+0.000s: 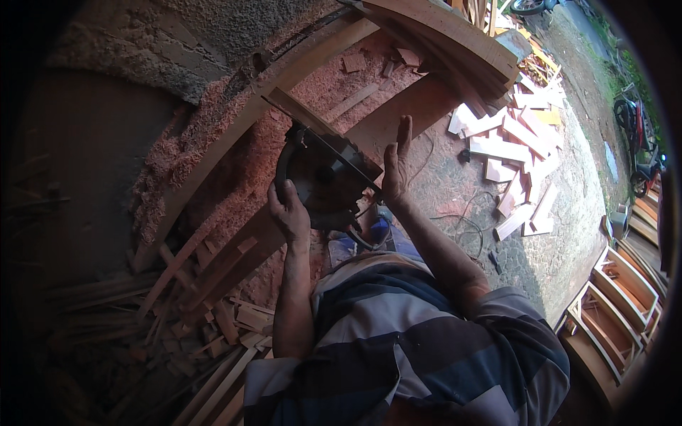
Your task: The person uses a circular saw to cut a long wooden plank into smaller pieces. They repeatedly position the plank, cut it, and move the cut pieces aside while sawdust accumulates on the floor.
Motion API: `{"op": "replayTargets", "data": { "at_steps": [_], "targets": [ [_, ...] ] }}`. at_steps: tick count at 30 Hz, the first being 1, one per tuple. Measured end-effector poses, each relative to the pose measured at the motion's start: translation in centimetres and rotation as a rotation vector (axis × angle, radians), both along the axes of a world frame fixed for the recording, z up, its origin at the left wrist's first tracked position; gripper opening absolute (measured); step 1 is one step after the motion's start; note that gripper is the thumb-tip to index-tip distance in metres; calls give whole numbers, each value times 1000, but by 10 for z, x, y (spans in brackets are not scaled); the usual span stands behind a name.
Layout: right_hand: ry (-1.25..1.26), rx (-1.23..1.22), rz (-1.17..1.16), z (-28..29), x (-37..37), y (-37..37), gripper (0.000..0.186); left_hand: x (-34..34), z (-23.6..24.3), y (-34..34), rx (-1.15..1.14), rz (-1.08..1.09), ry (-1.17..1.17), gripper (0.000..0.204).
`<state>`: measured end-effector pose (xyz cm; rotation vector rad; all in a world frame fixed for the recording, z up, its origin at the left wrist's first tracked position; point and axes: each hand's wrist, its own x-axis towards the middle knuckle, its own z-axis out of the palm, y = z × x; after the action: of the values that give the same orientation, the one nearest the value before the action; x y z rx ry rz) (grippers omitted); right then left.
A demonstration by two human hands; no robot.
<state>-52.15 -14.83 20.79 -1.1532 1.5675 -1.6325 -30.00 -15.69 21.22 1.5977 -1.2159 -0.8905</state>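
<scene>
A dark circular saw (320, 174) is in front of my body, its flat base plate's long edge slanting from upper left to lower right. My left hand (290, 213) grips the saw's left side, with the thumb on the near face and some fingers hidden. My right hand (396, 167) is raised at the saw's right end, fingers stretched out, its heel close to the plate's corner; whether it touches cannot be made out. A narrow wooden strip (304, 113) lies along the plate's upper edge. Beneath the saw, a wooden beam (405, 110) runs diagonally.
Reddish sawdust (238, 163) heaps around the long beams. Stacked curved boards (455, 42) stand at the far side. Pale offcuts (518, 153) litter the sunlit floor on the right, with a cable (465, 220) nearer. Scrap wood (206, 326) piles lower left; wooden frames (618, 305) stand lower right.
</scene>
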Motion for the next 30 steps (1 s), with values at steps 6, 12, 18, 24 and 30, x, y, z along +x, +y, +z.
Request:
{"op": "replayTargets", "data": {
  "at_steps": [6, 12, 18, 24, 30],
  "targets": [
    [4, -72, -19, -3, -25, -15, 82, -3, 3, -2, 25, -18, 10, 41],
    [56, -52, -46, -6, 10, -1, 80, 2, -5, -8, 30, 19, 19, 41],
    [75, -82, -111, -9, -18, -13, 82, -2, -7, -6, -6, -32, 60, 43],
    [110, -30, -14, -12, 31, 11, 75, -10, 1, -6, 15, 29, -40, 45],
    [184, -97, -143, 7, 19, 9, 77, -9, -18, 1, -19, 92, 15, 46]
  ]
}}
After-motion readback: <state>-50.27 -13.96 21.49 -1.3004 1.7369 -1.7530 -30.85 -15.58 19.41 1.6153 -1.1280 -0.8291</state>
